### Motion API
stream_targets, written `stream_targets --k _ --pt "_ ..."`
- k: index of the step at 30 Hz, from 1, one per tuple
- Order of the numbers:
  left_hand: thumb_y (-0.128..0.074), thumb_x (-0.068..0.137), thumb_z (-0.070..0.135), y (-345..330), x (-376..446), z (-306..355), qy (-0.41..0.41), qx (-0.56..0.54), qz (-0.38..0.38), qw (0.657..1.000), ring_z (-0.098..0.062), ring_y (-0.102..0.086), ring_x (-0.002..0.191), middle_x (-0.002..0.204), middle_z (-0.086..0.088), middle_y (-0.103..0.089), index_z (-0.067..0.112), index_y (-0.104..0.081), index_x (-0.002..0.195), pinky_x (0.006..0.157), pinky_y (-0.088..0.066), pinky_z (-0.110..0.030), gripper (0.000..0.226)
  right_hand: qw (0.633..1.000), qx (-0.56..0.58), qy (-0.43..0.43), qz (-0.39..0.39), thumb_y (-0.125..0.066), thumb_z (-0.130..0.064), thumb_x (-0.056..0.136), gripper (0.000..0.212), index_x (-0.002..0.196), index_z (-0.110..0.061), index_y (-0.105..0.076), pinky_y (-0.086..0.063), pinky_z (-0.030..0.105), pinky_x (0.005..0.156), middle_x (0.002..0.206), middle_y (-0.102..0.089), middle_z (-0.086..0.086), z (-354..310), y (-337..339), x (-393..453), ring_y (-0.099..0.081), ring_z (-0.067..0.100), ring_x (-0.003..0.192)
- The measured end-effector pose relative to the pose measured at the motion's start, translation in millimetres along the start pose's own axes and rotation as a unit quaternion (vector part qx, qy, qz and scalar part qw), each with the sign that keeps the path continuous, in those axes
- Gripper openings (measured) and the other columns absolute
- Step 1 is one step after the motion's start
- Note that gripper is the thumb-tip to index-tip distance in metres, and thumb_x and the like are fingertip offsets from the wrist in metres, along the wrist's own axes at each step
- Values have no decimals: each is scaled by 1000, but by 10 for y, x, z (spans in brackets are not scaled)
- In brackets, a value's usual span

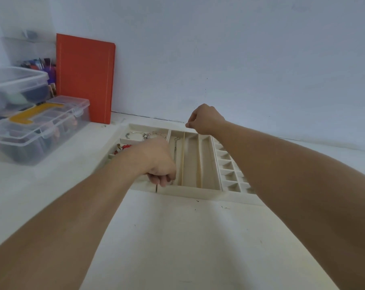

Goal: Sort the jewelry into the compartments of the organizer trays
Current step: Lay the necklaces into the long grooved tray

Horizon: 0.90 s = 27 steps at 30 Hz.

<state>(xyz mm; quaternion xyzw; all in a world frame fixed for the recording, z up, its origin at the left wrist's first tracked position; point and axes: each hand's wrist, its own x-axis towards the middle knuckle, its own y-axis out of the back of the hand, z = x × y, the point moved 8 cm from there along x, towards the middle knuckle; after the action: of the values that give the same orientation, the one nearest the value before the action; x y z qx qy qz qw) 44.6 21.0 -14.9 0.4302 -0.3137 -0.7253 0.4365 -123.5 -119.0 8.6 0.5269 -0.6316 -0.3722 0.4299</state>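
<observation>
Silver chain (175, 147) is lying in the long slot of the cream organizer tray (185, 190) by the counter's far edge, left hand (159, 164) and right hand (204, 120) fingers pinching its ends, likely snagging a divider or bunching if released unevenly.

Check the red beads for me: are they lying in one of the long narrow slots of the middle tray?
No: the red beads lie in a compartment of the left tray, left of the long narrow slots.
</observation>
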Motion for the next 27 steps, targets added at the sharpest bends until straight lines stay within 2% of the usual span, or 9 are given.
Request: stream_targets --k 2,4,6,9,11,15,18,23,27 --pt "-70 84 16 105 -7 11 -14 -12 47 999 -8 -55 37 51 4 -68 7 -72 69 38 -36 -11 19 1000 1 2 8 -74 -32 89 7 85 -27 -71 -54 34 82 92 -70 -5 66 182 -99 -66 20 93" --pt "-71 84 23 192 12 26 -42 -52 108 992 -8 -60 44 58 4 -72 11 -76 76 51 -49 -20 14 1000 8 2 10 -73 -32 89 9 82 -28 -70 -52 32 80 87 -67 -8 178 324 -195 -65 19 92" --pt "-72 83 27 244 6 81 -70 -89 169 979 -11 -63 54 59 7 -72 18 -75 73 64 -57 -29 14 1000 20 3 13 -74 -33 88 8 83 -27 -72 -53 33 82 88 -68 -9 337 464 -314 -65 16 92" --pt "-76 82 30 244 15 231 -105 -125 215 963 -8 -65 67 62 12 -71 24 -75 70 66 -50 -26 14 999 42 3 20 -75 -32 86 6 84 -26 -74 -56 35 86 91 -71 -9 597 635 -490 -66 13 90" --pt "-78 81 30 198 37 421 -126 -123 228 958 -3 -65 77 71 17 -70 27 -76 72 70 -47 -22 10 998 57 4 25 -76 -29 85 4 83 -26 -75 -57 35 84 89 -71 -8 800 748 -648 -66 12 84" --pt "-78 82 28 -32 73 1000 -177 -121 212 954 2 -63 82 80 16 -70 28 -77 76 66 -43 -14 6 994 96 -15 44 -76 -27 87 4 85 -23 -76 -54 27 71 87 -73 -5 1324 953 -1011 -67 13 80" --pt "-77 83 27 -309 79 1514 -213 -121 185 952 1 -64 80 81 16 -71 26 -77 77 69 -48 -16 6 991 119 -24 49 -74 -26 89 5 87 -22 -76 -49 20 63 88 -73 -5 1758 1077 -1275 -68 15 79" --pt "-78 84 24 -809 151 2191 -260 -121 144 947 0 -63 70 71 17 -68 23 -77 77 62 -44 -19 7 982 158 -46 91 -75 -27 88 5 84 -24 -76 -43 17 69 85 -73 -12 2418 1133 -1653 -62 -2 81" --pt "-77 84 23 -1193 230 2588 -281 -89 108 949 1 -62 62 66 16 -67 26 -77 74 60 -49 -22 10 972 191 -63 119 -76 -26 86 6 81 -24 -74 -49 22 72 83 -74 -11 2817 1003 -1874 -65 6 81"
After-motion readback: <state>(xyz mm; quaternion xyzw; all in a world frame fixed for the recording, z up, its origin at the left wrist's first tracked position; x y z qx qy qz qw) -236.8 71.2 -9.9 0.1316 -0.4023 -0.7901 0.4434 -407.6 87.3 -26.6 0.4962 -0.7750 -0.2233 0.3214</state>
